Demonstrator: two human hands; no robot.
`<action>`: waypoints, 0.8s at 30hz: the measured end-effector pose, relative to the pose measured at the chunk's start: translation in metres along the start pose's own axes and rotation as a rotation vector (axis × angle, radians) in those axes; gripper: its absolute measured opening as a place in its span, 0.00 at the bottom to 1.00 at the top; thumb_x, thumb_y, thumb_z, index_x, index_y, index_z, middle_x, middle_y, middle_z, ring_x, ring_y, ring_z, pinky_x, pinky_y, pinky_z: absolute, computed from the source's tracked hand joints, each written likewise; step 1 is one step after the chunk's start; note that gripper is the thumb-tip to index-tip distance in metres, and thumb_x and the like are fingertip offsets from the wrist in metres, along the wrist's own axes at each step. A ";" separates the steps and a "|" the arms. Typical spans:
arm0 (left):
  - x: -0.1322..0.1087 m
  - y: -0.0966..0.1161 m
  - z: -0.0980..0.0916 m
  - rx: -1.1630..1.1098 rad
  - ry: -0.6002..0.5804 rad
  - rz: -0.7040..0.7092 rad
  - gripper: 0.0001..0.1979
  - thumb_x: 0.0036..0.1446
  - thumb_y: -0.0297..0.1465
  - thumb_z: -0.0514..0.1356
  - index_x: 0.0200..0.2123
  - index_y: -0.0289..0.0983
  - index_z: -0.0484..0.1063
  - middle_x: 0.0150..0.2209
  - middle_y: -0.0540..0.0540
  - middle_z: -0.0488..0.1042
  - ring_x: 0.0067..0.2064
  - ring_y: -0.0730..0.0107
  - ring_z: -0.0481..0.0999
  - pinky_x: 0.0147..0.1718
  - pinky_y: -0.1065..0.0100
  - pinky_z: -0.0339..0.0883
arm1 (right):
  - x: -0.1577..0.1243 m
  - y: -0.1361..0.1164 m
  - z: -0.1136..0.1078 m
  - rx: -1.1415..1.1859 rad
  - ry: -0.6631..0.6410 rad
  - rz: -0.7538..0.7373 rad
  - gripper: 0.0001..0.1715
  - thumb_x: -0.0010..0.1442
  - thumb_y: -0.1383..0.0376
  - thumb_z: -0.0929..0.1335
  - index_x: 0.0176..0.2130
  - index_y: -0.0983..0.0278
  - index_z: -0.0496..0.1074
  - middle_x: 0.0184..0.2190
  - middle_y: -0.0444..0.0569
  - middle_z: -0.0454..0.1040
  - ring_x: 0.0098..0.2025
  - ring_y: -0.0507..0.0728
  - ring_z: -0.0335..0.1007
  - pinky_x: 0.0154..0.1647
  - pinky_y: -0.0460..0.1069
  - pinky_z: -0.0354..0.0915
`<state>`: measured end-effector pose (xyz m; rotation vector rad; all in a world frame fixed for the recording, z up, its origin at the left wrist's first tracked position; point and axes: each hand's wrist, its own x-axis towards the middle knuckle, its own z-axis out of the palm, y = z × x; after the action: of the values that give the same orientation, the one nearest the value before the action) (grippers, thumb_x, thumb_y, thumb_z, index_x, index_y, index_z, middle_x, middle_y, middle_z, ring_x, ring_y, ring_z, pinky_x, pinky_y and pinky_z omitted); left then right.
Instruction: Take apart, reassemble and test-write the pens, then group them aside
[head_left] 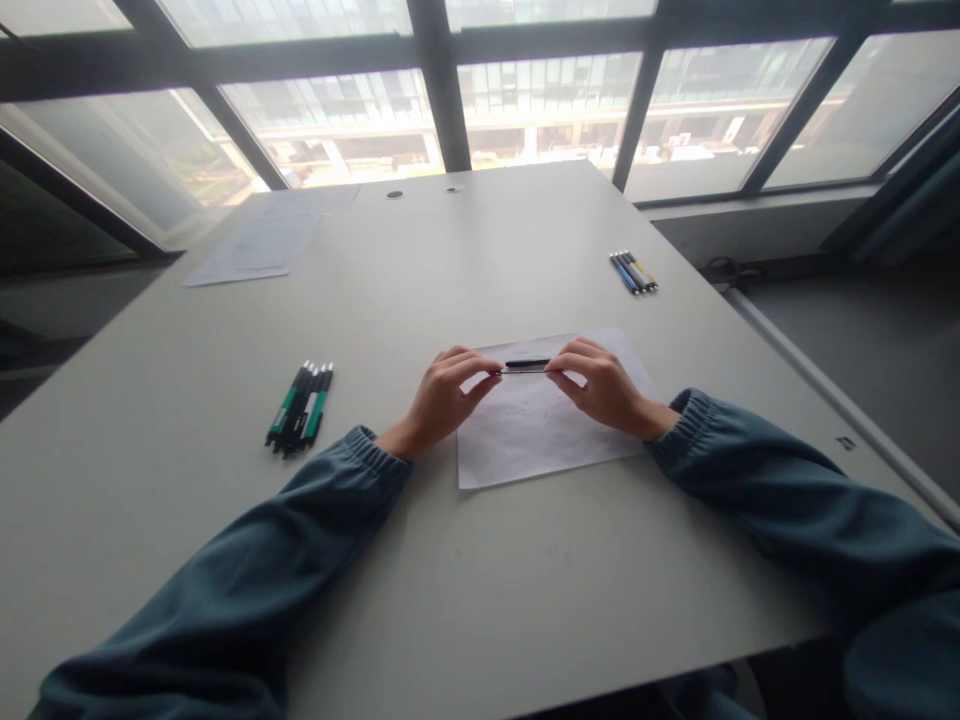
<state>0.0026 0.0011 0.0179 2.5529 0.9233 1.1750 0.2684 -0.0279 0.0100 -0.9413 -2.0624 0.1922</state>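
Between my two hands, over a white paper sheet [540, 430], is a thin, dark, rod-like piece [523, 372]. The fingertips of my left hand [454, 390] pinch its left end, and those of my right hand [596, 383] pinch its right end. Just behind it lies a black pen-like object [527, 362], close to my right fingertips; whether they touch it I cannot tell. To the left of my left hand, several black and green pens [300, 408] lie together on the table.
The white table [450, 260] carries a small group of blue, grey and yellow pens [634, 272] at the back right. Thin papers [255, 237] lie at the back left. Large windows [547, 110] stand behind the table.
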 end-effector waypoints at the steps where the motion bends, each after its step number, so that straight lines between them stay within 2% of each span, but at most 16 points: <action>1: 0.000 0.000 0.000 -0.001 -0.005 -0.005 0.07 0.64 0.36 0.64 0.39 0.39 0.79 0.37 0.46 0.82 0.40 0.65 0.78 0.45 0.61 0.72 | 0.000 0.000 0.000 0.003 -0.005 -0.003 0.09 0.68 0.66 0.66 0.36 0.60 0.76 0.34 0.50 0.77 0.39 0.58 0.70 0.43 0.55 0.68; 7: -0.002 0.001 0.001 -0.005 -0.043 -0.006 0.07 0.64 0.36 0.63 0.40 0.40 0.79 0.38 0.46 0.82 0.41 0.65 0.78 0.47 0.60 0.71 | -0.001 0.001 0.000 0.003 -0.025 -0.036 0.09 0.68 0.66 0.66 0.37 0.60 0.76 0.34 0.50 0.76 0.39 0.58 0.70 0.43 0.54 0.67; 17: -0.004 0.004 0.006 -0.045 -0.039 0.047 0.07 0.64 0.35 0.63 0.42 0.41 0.80 0.37 0.46 0.82 0.40 0.66 0.78 0.47 0.61 0.71 | 0.002 -0.005 -0.001 -0.007 -0.055 -0.109 0.11 0.69 0.67 0.65 0.35 0.61 0.75 0.33 0.51 0.76 0.37 0.58 0.69 0.41 0.54 0.67; 24: -0.003 0.009 0.005 -0.018 -0.062 0.048 0.08 0.65 0.36 0.63 0.39 0.41 0.80 0.35 0.46 0.82 0.39 0.66 0.78 0.46 0.61 0.70 | 0.002 -0.009 -0.004 -0.049 -0.110 -0.150 0.11 0.69 0.67 0.65 0.35 0.60 0.74 0.32 0.50 0.76 0.37 0.58 0.68 0.41 0.55 0.66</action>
<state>0.0091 -0.0075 0.0164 2.5946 0.8385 1.1048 0.2657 -0.0333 0.0174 -0.8163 -2.2386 0.1165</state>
